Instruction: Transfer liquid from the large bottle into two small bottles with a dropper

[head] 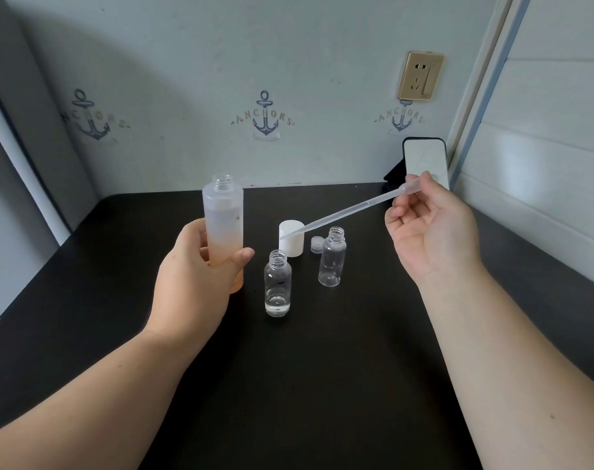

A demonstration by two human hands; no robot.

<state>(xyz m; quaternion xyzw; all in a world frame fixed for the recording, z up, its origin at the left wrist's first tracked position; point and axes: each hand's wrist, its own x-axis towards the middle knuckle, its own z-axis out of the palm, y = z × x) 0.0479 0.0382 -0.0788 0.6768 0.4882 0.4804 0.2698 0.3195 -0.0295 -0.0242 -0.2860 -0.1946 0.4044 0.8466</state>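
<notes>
My left hand [193, 279] grips the lower half of the large frosted bottle [223, 215], which is uncapped, upright and partly full. My right hand [427, 228] pinches the bulb end of a clear plastic dropper [343, 215]; its tip slants down to the left and ends in front of the white cap [291, 239]. Two small clear bottles stand open on the black table [288, 385]. The nearer small bottle [278, 283] holds a little clear liquid at its bottom. The farther small bottle [332, 256] looks empty.
A small clear lid [317, 244] lies beside the farther small bottle. A phone [424, 161] leans against the wall at the back right corner. The wall carries a power socket [421, 76]. The table's edges run along the left and right.
</notes>
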